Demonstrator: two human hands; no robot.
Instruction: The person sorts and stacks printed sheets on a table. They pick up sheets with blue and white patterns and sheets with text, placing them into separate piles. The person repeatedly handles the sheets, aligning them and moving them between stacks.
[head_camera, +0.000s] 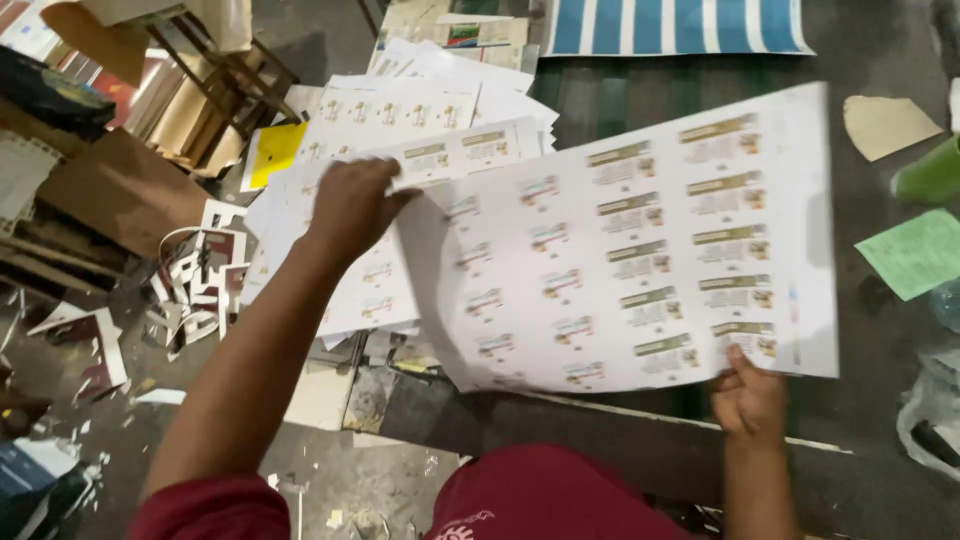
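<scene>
One big white printed sheet (640, 250) is lifted over the dark floor (620, 440). The right hand (748, 398) pinches its near edge with fingers shut on it. The left hand (352, 205) grips its far left side, fingers closed. One pile of the same sheets (400, 130) lies beneath. Two green papers (915, 250) lie right.
</scene>
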